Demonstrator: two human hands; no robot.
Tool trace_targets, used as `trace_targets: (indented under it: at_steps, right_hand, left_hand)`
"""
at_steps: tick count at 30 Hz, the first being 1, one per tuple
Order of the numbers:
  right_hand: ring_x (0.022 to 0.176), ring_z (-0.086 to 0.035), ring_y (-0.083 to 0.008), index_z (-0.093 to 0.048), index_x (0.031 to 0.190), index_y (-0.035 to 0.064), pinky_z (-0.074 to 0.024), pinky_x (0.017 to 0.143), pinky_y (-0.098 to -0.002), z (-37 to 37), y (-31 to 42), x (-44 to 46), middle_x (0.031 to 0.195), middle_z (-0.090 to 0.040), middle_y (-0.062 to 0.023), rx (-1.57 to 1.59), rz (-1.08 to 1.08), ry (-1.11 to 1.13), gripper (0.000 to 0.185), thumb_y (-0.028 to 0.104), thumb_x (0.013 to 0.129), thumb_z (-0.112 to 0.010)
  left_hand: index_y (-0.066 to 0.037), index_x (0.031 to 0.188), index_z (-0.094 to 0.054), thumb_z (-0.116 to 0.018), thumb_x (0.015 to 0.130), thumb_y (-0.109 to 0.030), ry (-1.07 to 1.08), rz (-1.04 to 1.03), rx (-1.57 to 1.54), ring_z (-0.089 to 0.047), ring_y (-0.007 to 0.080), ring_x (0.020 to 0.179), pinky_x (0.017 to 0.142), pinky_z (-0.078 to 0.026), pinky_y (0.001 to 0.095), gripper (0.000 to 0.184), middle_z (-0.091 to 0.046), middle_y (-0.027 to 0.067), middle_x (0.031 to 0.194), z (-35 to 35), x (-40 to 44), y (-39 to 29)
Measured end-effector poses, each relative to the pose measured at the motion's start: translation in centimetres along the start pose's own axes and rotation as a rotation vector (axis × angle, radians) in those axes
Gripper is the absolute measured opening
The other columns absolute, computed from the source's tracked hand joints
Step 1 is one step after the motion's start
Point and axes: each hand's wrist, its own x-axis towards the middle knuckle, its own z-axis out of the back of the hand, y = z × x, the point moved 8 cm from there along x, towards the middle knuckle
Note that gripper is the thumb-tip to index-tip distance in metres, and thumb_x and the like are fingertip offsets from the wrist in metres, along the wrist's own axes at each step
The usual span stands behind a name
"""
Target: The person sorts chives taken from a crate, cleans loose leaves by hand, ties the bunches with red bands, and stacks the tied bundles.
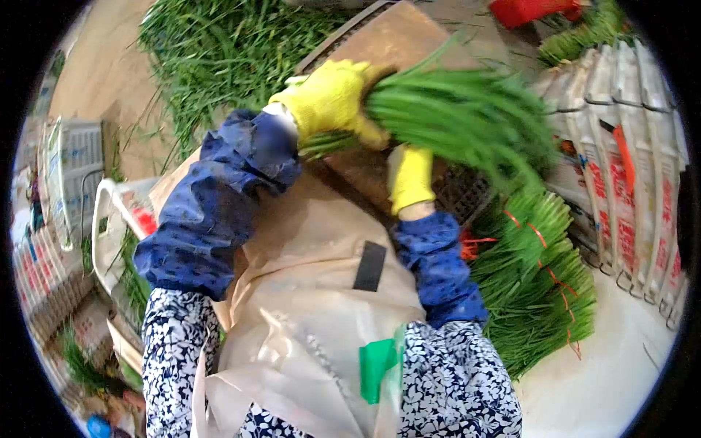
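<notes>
My left hand, in a yellow glove with a dark, worn fingertip area, is wrapped round the near end of a bunch of long green stalks. The stalks fan out to the right and are blurred. Just below them is my right hand, also in a yellow glove; its fingers are hidden under the bunch. Beneath both hands lies a brown board beside a dark crate. Tied bundles of green stalks with orange-red string rest at the right.
A loose heap of green stalks lies at the upper left. White crates stand at the left. Stacked white slatted crates with red print are at the right. Something red sits at the top right.
</notes>
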Motion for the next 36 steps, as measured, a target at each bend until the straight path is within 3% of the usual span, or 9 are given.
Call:
trace_targets:
  at_steps: [1,3,7,9,11,24,30,33,36]
  right_hand:
    - [0.099,-0.061,-0.0271,-0.073,0.095,0.0091,-0.0427,0.086,-0.0421,2.5,0.5,0.0,0.102,-0.069,-0.0133,-0.543,0.02,-0.023,0.023,0.02,0.089,-0.053]
    - [0.097,-0.062,-0.0271,-0.069,0.102,0.0055,-0.0448,0.087,-0.0409,6.5,-1.1,0.9,0.105,-0.068,-0.0135,-0.298,-0.013,-0.332,0.022,0.015,0.089,-0.055]
    - [0.093,-0.064,-0.0269,-0.06,0.117,-0.0018,-0.0491,0.09,-0.0385,10.9,-8.2,3.8,0.112,-0.065,-0.0138,0.784,0.184,-0.885,0.03,0.005,0.087,-0.058]
    - [0.097,-0.064,-0.0247,-0.06,0.118,0.0017,-0.0466,0.092,-0.0369,4.1,-12.2,9.7,0.115,-0.066,-0.0101,1.741,0.07,-0.668,0.03,0.017,0.093,-0.052]
    - [0.099,-0.063,-0.0238,-0.06,0.118,0.0034,-0.0458,0.093,-0.0361,-1.1,-13.1,11.7,0.116,-0.066,-0.0086,2.295,-0.273,-0.614,0.031,0.022,0.095,-0.05]
    - [0.098,-0.065,-0.0271,-0.06,0.119,0.002,-0.0515,0.085,-0.0369,-4.6,-1.1,6.4,0.115,-0.066,-0.0132,1.795,-0.492,-0.261,0.03,0.018,0.094,-0.053]
    - [0.097,-0.065,-0.0286,-0.06,0.119,0.0013,-0.0542,0.081,-0.0373,-1.6,-0.2,3.5,0.115,-0.066,-0.0153,1.431,-0.379,-0.222,0.03,0.017,0.094,-0.054]
    - [0.096,-0.066,-0.0256,-0.064,0.112,0.0024,-0.0535,0.08,-0.037,5.4,1.8,-2.1,0.107,-0.068,-0.0126,0.726,0.132,-0.273,0.025,0.017,0.093,-0.057]
    - [0.094,-0.064,-0.0195,-0.067,0.106,0.0022,-0.05,0.083,-0.0325,4.5,-1.0,-4.3,0.103,-0.069,-0.0102,0.975,-0.01,-0.218,0.018,0.014,0.093,-0.06]
  left_hand:
    - [-0.006,0.139,-0.046,-0.085,0.053,-0.051,-0.221,-0.081,-0.016,-0.055,0.0386,0.115,0.097,-0.043,0.0442,0.105,-0.059,0.0212,0.122,1.9,-0.5,-0.9]
    - [-0.009,0.137,-0.048,-0.084,0.055,-0.053,-0.577,-0.216,-0.022,-0.056,0.0381,0.11,0.094,-0.043,0.046,0.1,-0.061,0.0184,0.119,5.4,-1.6,-2.7]
    - [-0.009,0.15,-0.025,-0.088,0.063,-0.027,-0.693,-0.439,-0.513,-0.052,0.0315,0.122,0.098,-0.048,0.0415,0.109,-0.048,0.0185,0.139,9.7,-1.9,-5.2]
    - [-0.01,0.154,-0.014,-0.093,0.056,-0.024,-0.522,-0.517,-1.094,-0.047,0.0296,0.128,0.104,-0.045,0.0417,0.126,-0.044,0.0161,0.144,8.3,0.1,-4.0]
    - [-0.01,0.152,-0.018,-0.092,0.056,-0.027,-0.56,-0.348,-1.019,-0.049,0.0302,0.126,0.103,-0.045,0.0415,0.123,-0.046,0.0167,0.142,5.5,0.8,-2.2]
    - [-0.005,0.14,-0.044,-0.09,0.056,-0.048,-0.893,0.008,-0.368,-0.061,0.0339,0.112,0.097,-0.048,0.0398,0.105,-0.058,0.0209,0.13,1.5,-0.4,0.6]
    - [-0.002,0.145,-0.033,-0.084,0.055,-0.055,-0.446,-0.025,-0.416,-0.047,0.0401,0.126,0.104,-0.039,0.0471,0.117,-0.05,0.0225,0.135,5.8,-0.2,0.4]
    - [-0.002,0.144,-0.034,-0.081,0.059,-0.054,-0.346,0.028,-0.357,-0.048,0.0395,0.125,0.104,-0.039,0.0467,0.11,-0.05,0.0222,0.135,8.0,-1.7,0.6]
    - [-0.001,0.144,-0.036,-0.078,0.064,-0.052,-0.349,0.082,-0.224,-0.048,0.0388,0.124,0.103,-0.04,0.0462,0.104,-0.05,0.0218,0.135,10.8,-4.4,0.2]
